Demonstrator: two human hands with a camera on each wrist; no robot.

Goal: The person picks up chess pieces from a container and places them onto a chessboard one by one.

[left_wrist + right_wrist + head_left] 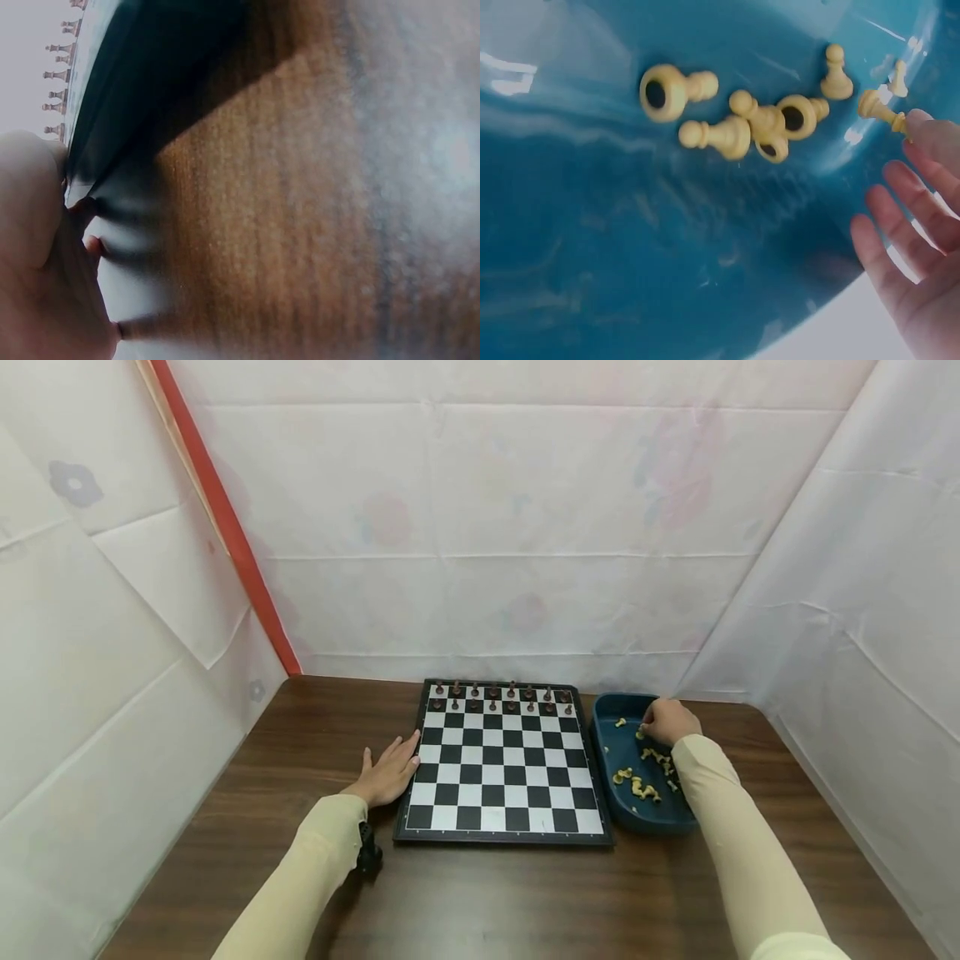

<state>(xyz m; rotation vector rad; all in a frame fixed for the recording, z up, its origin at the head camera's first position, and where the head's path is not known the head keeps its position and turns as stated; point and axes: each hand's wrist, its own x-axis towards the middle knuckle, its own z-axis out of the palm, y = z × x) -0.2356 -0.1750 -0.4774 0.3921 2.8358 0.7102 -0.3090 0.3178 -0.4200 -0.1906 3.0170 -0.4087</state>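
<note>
A pale yellow chess piece (873,103), flared at its base, is pinched in the fingers of the right hand (672,722) over the blue tray (651,825), where similar pieces (765,120) lie tumbled. The left hand (387,774), fingers spread, touches the checkered board (492,772); brown pieces (493,706) line its far rows.

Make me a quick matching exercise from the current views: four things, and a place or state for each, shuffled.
1. Left hand
2. Right hand
3. Brown chess pieces
4. Tray

A. Standing on the two far rows of the board
B. Pinching a yellow piece
C. Blue, to the right of the board
D. Fingers spread, at the board's left edge

Pairs: 1-D, 2-B, 3-A, 4-C
</note>
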